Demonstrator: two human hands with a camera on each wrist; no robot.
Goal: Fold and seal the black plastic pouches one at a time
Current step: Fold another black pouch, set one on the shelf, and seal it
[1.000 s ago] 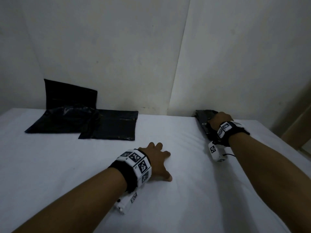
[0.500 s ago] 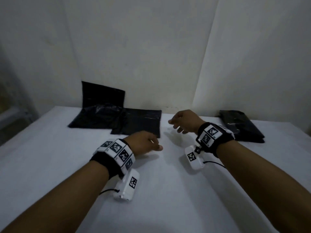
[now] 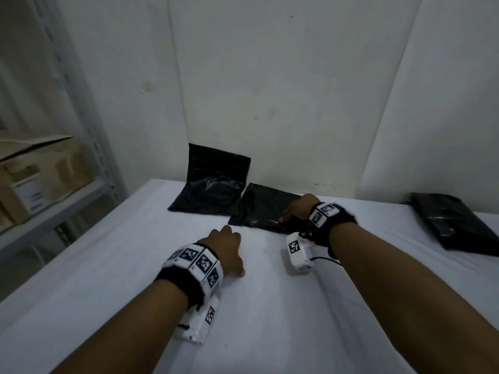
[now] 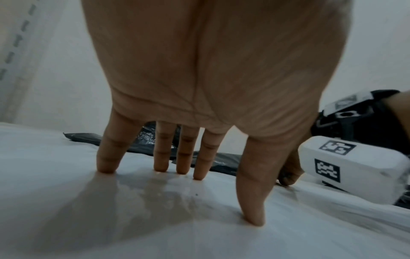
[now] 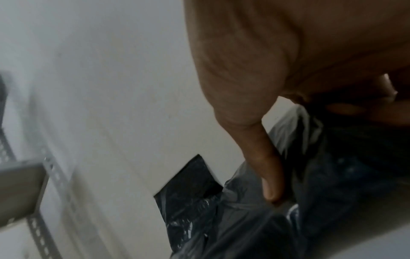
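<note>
A flat black pouch (image 3: 259, 209) lies at the back of the white table (image 3: 270, 319). My right hand (image 3: 297, 209) is on its near right corner; the right wrist view shows the thumb (image 5: 272, 184) pressed onto the plastic (image 5: 244, 227) with fingers curled behind, pinching it. Just in front of that pouch, my left hand (image 3: 226, 249) rests on the bare table with straight, spread fingertips (image 4: 182, 168), holding nothing. A second black pouch (image 3: 213, 190) lies to the left, its flap leaning up the wall. Folded black pouches (image 3: 448, 222) sit at the far right.
A metal shelf (image 3: 54, 206) with a cardboard box (image 3: 35, 179) stands left of the table. White walls close off the back. The near half of the table is bare white surface.
My right hand left the folded pouches at the right, crossed the table and took hold of the flat pouch. My left hand slid forward toward it. The view swung left.
</note>
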